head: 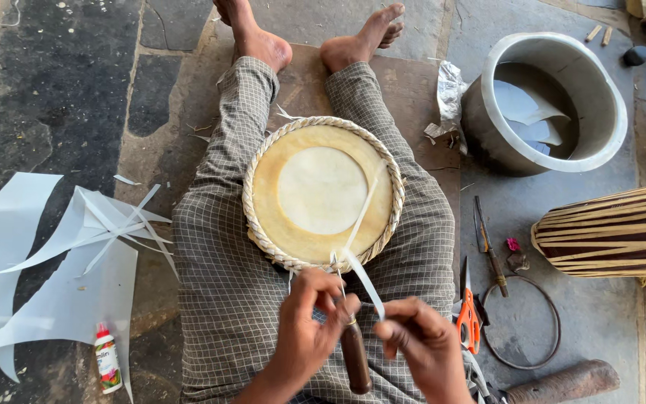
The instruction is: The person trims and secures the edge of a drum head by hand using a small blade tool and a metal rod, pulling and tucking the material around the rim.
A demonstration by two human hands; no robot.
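- Pale yellow skin covers the round drum head (323, 191) that sits on my lap, between my knees, and it has a whiter circle in its middle.
- Around its edge runs a woven ring of light cord.
- My left hand (304, 329) is closed around a tool with a dark wooden handle (355, 363), and the thin metal tip points up at the near edge of the drum head.
- My right hand (424, 344) pinches a thin white strip (360, 239) between thumb and finger.
- That strip goes up from my fingers and lies across the drum head.
- Both my hands are close together, just below the drum head.
- I am sitting on the stone floor in checked trousers, with my bare feet (353, 45) out in front.
- On my left lie big pieces of cut white sheet (54, 292) with a small glue bottle (107, 359) that has a red cap.
- On my right, near my leg, are scissors with orange handles (469, 318), a thin metal ring (521, 322) and a long tool (487, 247).
- Farther off on the right stands a big grey pot (555, 101) with white scraps inside.
- A drum laced with pale straps (614, 232) lies on its side at the right edge.
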